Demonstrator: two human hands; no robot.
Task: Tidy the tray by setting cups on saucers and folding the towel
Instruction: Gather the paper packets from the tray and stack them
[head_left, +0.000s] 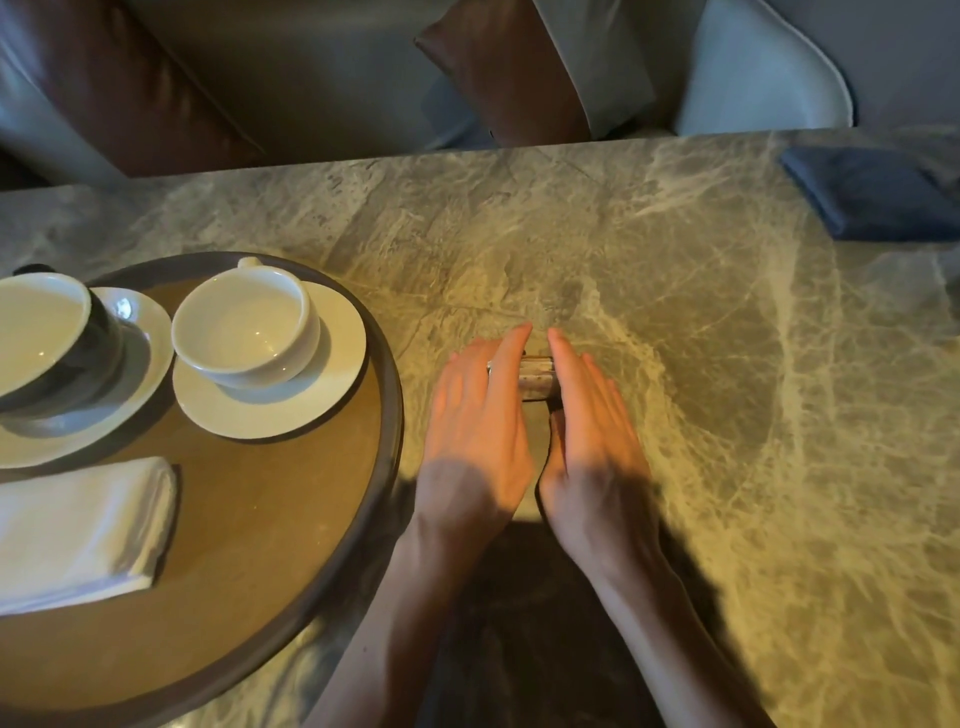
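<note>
Marble bench (675, 322), dim warm light. Tray (387, 415) at left: white cup (244, 322) and dark cup (47, 332) on saucers (291, 410), towel (78, 530) folded nearer. Beside the tray, left grip (478, 431) and right grip (592, 441) released, fingers straight, flanking a small object (537, 376). Blue cloth (872, 192) far right.

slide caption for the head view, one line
Tray with white cup and dark cup on saucers beside a folded towel; left hand and right hand, fingers straight, flank a small object on the table.

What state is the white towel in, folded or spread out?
Folded. The white towel lies on the tray as a compact rectangle, layered edges showing at its right side.
</note>
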